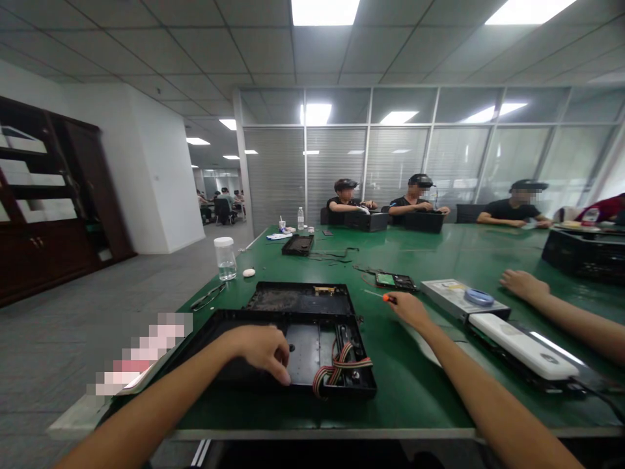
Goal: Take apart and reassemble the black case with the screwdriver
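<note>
An open black metal case [224, 371] lies in front of me, its raised back section [288, 299] bearing a gold-coloured connector piece [324, 291]. Over the middle of the case hangs my left hand [263, 352], thumb and fingers apart, with nothing visible in it. A striped ribbon cable [336, 372] loops over the right end of the case. My right hand [409, 310] grips a screwdriver [387, 298] by its orange handle. The thin shaft points left, above the table and clear of the case. Behind that hand lies a small green circuit board [385, 279] in a dark frame.
On the green table [273, 260] stand a lidded clear jar [226, 260], a round white item [249, 273] and glasses [208, 297]. To the right are a silver metal box [449, 293], a long white device [525, 345] and another person's hand [525, 284]. Several people sit across.
</note>
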Available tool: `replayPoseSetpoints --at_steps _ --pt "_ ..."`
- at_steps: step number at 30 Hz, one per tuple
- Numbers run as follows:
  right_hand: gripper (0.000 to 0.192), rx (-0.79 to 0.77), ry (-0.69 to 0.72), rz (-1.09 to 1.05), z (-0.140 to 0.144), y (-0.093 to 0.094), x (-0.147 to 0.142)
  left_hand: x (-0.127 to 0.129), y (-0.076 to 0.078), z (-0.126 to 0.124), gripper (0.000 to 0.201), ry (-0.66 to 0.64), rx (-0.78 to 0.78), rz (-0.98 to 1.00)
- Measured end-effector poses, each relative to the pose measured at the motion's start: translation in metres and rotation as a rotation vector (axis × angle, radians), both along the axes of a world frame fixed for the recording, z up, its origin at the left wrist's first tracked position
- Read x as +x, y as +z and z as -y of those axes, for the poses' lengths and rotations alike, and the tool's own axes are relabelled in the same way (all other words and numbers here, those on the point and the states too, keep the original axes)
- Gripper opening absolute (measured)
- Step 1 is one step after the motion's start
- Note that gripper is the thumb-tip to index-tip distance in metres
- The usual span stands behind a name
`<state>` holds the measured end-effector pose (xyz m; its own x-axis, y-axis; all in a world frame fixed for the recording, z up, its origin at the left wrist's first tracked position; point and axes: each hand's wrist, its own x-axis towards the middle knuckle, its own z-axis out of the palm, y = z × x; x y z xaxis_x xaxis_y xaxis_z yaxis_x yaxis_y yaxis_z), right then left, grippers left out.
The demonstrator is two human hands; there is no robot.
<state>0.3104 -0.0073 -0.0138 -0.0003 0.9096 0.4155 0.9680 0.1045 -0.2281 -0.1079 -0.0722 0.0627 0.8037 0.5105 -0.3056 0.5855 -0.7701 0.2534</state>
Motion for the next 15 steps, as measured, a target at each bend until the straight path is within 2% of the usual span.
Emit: replayPoseSetpoints --at_steps 2,5,7,11,15 --pt "0.037 -0.046 0.112 -0.194 0.004 0.0 -0.016 0.009 0.003 -0.026 0.04 0.028 0.061 0.047" --pt "0.047 -0.194 0.326 -0.359 0.012 -0.002 -0.042 0.03 -0.006 -0.062 0.049 0.095 0.378 0.186" --pt "0.044 -0.224 0.433 -0.316 0.017 -0.003 -0.054 0.043 -0.021 -0.08 0.05 0.083 0.446 0.194" --pt "0.033 -0.162 0.495 -0.091 0.022 -0.004 -0.059 0.055 -0.045 -0.095 0.027 0.001 0.45 0.207" --pt "0.025 -0.233 0.454 0.037 0.023 -0.003 -0.052 0.047 -0.047 -0.095 0.018 -0.048 0.452 0.225"
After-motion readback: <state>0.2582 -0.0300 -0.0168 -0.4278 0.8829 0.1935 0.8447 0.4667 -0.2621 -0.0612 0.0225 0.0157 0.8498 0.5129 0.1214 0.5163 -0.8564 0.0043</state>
